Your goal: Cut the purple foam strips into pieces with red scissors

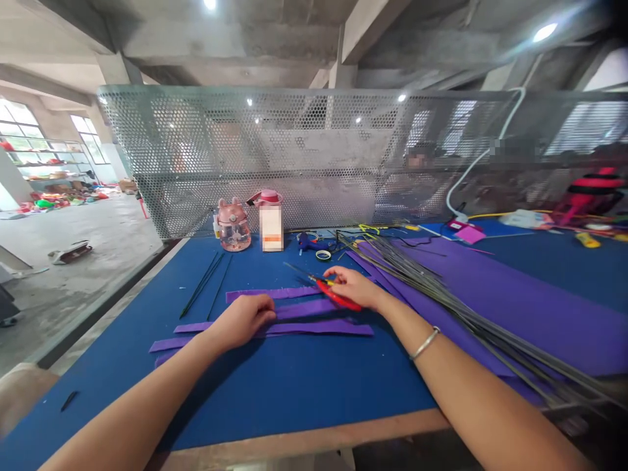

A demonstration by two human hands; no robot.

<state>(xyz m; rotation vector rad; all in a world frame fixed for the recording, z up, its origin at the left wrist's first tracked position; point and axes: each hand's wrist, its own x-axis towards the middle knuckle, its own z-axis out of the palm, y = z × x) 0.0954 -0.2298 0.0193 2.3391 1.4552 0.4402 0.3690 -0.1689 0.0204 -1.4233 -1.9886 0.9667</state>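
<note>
Several purple strips (pixel 324 328) lie roughly side by side across the blue table mat (pixel 314 386). My left hand (pixel 249 318) is closed on one purple strip (pixel 304 309), fingertips pinched at its middle. My right hand (pixel 349 286) holds the red-handled scissors (pixel 338 297), whose blades point to the left above the farthest strip. The far right part of the held strip reaches under the scissors' handles. A silver bangle circles my right wrist.
Long dark stems (pixel 456 307) lie over a large purple sheet (pixel 530 294) at right. A pink bottle (pixel 234 226), a second bottle (pixel 271 226), a roll of tape (pixel 323 255) and a blue glue gun (pixel 308 242) stand or lie before a perforated metal screen (pixel 255 144).
</note>
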